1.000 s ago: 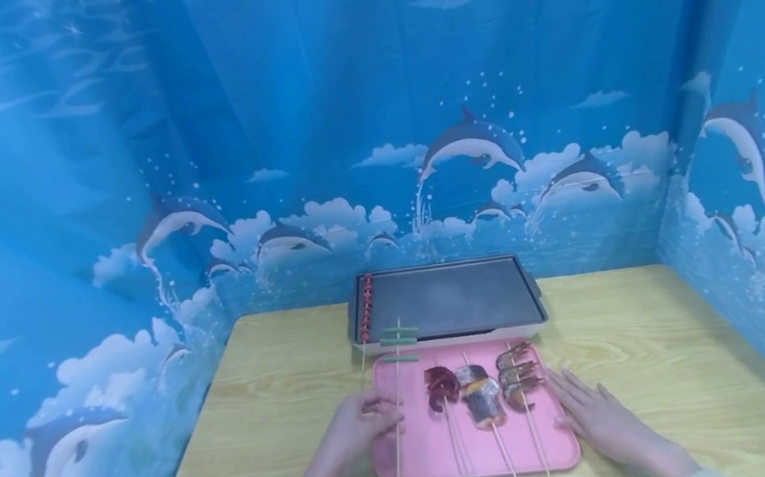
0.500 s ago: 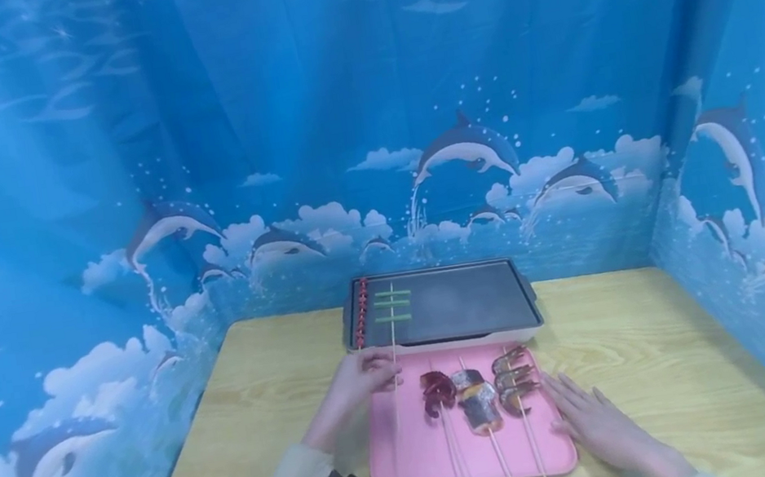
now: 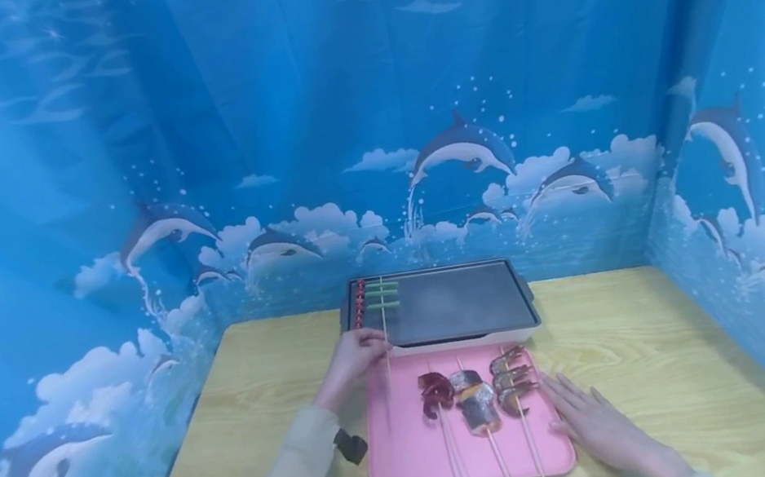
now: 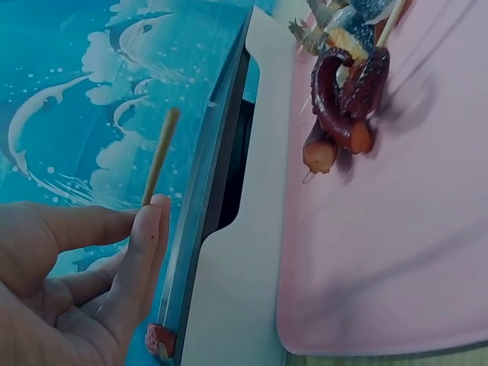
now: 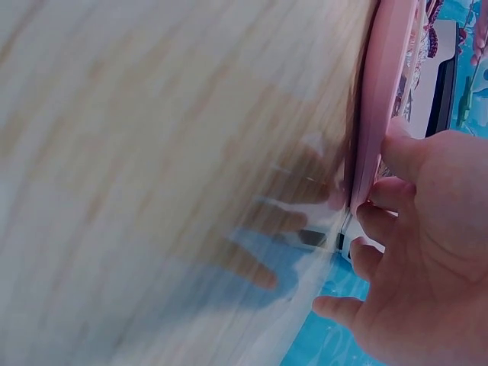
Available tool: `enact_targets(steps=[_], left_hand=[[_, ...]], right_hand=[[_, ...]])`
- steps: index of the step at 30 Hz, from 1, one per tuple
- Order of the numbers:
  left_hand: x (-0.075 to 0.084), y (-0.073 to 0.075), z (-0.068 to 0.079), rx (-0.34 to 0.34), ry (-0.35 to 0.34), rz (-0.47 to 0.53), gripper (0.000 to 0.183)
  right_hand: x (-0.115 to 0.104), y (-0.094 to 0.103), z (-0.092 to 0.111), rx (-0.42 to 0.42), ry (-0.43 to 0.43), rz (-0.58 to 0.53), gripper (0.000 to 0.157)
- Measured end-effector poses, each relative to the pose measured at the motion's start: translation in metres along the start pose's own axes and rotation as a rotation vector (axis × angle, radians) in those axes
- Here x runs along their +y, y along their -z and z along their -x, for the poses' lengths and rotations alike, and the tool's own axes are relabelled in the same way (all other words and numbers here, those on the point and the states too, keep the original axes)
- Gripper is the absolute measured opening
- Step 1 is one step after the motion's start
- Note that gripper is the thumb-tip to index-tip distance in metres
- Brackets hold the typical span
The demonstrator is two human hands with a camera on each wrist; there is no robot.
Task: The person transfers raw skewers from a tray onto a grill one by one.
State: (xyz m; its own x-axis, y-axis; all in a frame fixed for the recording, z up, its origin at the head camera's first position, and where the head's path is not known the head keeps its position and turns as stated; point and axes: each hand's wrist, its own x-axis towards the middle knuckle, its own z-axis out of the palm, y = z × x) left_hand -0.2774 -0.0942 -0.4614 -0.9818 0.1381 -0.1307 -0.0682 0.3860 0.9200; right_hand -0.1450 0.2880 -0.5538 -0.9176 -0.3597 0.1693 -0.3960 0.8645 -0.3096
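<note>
My left hand (image 3: pixel 358 355) pinches the stick of a skewer of green vegetable pieces (image 3: pixel 382 294) between thumb and fingers. The green pieces are over the left part of the dark griddle plate (image 3: pixel 467 304), beside a skewer of small red pieces (image 3: pixel 359 301). In the left wrist view, the stick's blunt end (image 4: pixel 160 156) juts past the fingertips. My right hand (image 3: pixel 594 413) lies at the right edge of the pink tray (image 3: pixel 404 458), fingers extended. Its thumb touches the tray's rim (image 5: pixel 377 107) in the right wrist view. Curled octopus (image 3: pixel 437 393) sits on the tray, skewered.
Right of the octopus on the tray are skewered fish chunks (image 3: pixel 481 409) and a shrimp skewer (image 3: pixel 513 382). Their sticks reach past the tray's front edge. Tray and griddle stand on a wooden table (image 3: pixel 610 320). A blue dolphin-print curtain (image 3: pixel 334 114) surrounds it behind and at the sides.
My left hand has moved forward and slightly left, carrying the green skewer from above the tray to over the griddle, close to the red one. The right hand stays at the tray's edge.
</note>
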Motion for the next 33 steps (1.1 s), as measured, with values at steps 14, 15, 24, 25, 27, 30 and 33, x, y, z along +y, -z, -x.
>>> enact_targets(steps=[14,15,24,25,27,30,33], left_hand=[[-0.004,-0.005,-0.017,0.044,0.061,0.003,0.023],[-0.004,-0.005,-0.018,0.054,0.058,0.002,0.022],[-0.007,-0.009,-0.022,0.146,0.026,-0.122,0.014],[-0.007,-0.010,-0.023,0.152,0.017,-0.137,0.013],[-0.007,-0.010,-0.023,0.168,-0.003,-0.167,0.013],[-0.006,-0.010,-0.022,0.186,-0.033,-0.216,0.013],[-0.002,-0.010,-0.018,0.208,-0.061,-0.282,0.014]], right_hand=[[-0.013,0.013,-0.001,-0.051,-0.046,-0.023,0.061],[-0.013,0.014,-0.001,-0.063,-0.052,-0.021,0.061],[-0.013,0.015,-0.001,-0.063,-0.049,-0.009,0.060],[-0.013,0.015,-0.001,-0.064,-0.050,-0.011,0.060],[-0.013,0.015,-0.001,-0.069,-0.053,-0.014,0.060],[-0.013,0.014,-0.001,-0.081,-0.063,-0.015,0.061],[-0.013,0.015,-0.001,-0.084,-0.064,-0.019,0.061]])
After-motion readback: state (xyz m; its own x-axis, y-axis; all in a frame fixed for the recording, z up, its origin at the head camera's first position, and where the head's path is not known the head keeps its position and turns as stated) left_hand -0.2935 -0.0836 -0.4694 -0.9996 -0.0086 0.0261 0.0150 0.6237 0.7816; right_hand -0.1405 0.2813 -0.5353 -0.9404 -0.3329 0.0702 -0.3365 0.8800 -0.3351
